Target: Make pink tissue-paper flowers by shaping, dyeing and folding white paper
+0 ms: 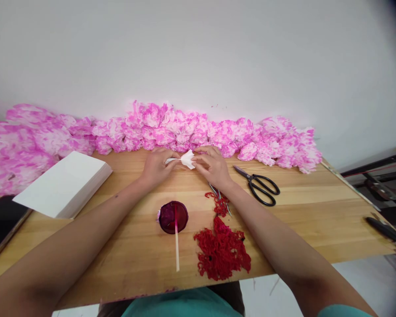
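A piece of thin white paper [188, 159], gathered narrow on the left and flared on the right, is held between both hands over the wooden table. My left hand [159, 164] is closed on its twisted end. My right hand [214, 165] pinches the flared side with the fingertips. Nearer to me lies a round dish of dark magenta dye [167, 218], with a thin wooden stick [177, 251] resting across its rim. Red crinkled yarn-like pieces [222, 251] lie below my right wrist, and thin wires [218, 192] are partly hidden under it.
Many pink-and-white paper flowers [185, 127] are heaped along the wall. A stack of white paper [64, 182] lies left, overlapping a dark flat object [5, 222]. Black-handled scissors [259, 187] rest right of my hand; a black-handled tool [384, 229] lies at the table's right edge.
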`<state>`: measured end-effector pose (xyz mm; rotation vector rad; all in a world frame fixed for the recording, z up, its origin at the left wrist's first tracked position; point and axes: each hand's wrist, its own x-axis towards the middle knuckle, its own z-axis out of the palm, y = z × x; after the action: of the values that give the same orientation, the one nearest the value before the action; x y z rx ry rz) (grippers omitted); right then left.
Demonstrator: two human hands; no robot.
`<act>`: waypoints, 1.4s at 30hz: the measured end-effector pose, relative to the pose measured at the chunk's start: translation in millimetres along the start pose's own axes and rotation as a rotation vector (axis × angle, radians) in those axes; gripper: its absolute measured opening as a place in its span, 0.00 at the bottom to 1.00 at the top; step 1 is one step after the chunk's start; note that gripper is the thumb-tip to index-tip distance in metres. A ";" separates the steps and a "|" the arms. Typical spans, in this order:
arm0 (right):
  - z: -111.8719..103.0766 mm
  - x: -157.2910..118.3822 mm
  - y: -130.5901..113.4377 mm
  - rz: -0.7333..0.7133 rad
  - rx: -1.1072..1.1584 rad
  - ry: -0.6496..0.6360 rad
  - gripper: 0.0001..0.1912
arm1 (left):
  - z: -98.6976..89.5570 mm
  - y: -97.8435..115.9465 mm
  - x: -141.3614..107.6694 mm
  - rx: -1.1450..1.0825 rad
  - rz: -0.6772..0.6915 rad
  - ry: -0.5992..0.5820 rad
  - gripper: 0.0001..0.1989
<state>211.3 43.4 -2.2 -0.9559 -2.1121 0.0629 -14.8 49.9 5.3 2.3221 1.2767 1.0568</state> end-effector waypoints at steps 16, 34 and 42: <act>3.3 1.7 -11.1 0.000 0.005 -0.054 0.05 | 4.7 5.5 -1.5 -0.036 0.113 -0.084 0.11; -0.4 0.7 0.9 0.098 -0.027 0.083 0.02 | -0.9 -0.1 -0.5 -0.025 -0.047 0.054 0.10; 0.2 2.8 -11.9 -0.018 -0.049 -0.003 0.03 | 2.1 3.1 -1.7 -0.018 0.016 0.000 0.09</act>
<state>202.8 36.8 3.6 -0.9661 -2.1337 0.0035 -12.0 46.9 4.8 2.3228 1.2453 1.0686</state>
